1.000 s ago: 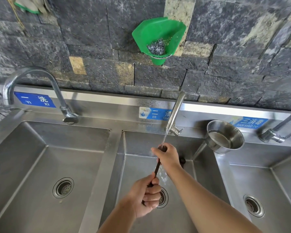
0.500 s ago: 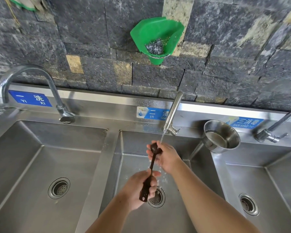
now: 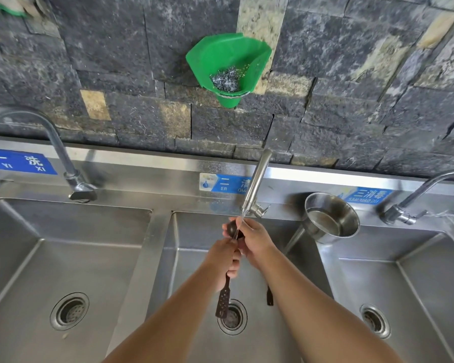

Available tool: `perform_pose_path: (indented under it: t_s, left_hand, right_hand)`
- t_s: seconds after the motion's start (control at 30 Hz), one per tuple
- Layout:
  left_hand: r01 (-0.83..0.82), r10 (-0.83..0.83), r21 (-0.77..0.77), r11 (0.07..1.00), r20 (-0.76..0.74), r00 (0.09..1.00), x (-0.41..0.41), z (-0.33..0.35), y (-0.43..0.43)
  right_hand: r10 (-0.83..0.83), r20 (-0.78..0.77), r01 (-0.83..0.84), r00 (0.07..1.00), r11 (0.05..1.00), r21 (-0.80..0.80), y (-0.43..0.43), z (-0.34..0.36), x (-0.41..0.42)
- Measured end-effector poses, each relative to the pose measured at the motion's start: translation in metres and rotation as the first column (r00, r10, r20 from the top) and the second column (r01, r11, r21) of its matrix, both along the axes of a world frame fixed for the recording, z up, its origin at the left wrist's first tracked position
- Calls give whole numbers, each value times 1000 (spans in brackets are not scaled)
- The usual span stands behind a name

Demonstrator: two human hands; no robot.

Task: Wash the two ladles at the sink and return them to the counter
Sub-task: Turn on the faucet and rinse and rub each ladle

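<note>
left hand (image 3: 224,258) grips dark ladle (image 3: 222,302) by its handle | right hand (image 3: 253,241) curled round its bowl | ladle over middle sink (image 3: 186,244), bowl under running tap (image 3: 256,179) | steel ladle (image 3: 330,221) on rim, right of that sink

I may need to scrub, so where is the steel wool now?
In the head view, the steel wool lies in the green holder fixed on the stone wall, near the centre, above the middle tap.

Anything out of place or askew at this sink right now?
The steel scoop sits tilted on the ridge between the middle basin and right basin, apparently holding water; it looks precariously perched. The ladle under the running tap looks normal.
</note>
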State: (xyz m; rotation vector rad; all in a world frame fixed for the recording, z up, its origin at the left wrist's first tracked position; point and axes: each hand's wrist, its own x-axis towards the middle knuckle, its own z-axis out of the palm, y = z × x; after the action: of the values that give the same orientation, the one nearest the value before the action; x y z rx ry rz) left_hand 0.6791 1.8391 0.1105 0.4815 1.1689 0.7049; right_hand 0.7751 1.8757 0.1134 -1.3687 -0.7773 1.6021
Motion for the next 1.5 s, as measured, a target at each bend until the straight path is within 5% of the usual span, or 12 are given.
perform_pose_path:
  t_s: [0.23,0.37,0.57,1.2,1.5]
  left_hand:
    - [52,-36,170,984,-97,995,-9,-27,-48]
    - [65,-59,233,970,-33,998,-26,-44,-68]
    - [94,-62,240,966,-138,988,-17,-23,-28]
    - [67,-74,43,997,181,981,-26,-39,-88]
    - [102,-54,-103,989,391,919,-12,-42,-108]
  right_hand:
    - [-98,-26,97,995,995,-17,23,10,6]
    - [-31,20,31,999,999,11,12,6,1]
    - [12,112,-18,994,998,56,-6,3,-6]
    - [-83,134,78,988,996,41,-12,-2,6]
    - [-106,-9,105,994,991,-80,-39,-4,30]
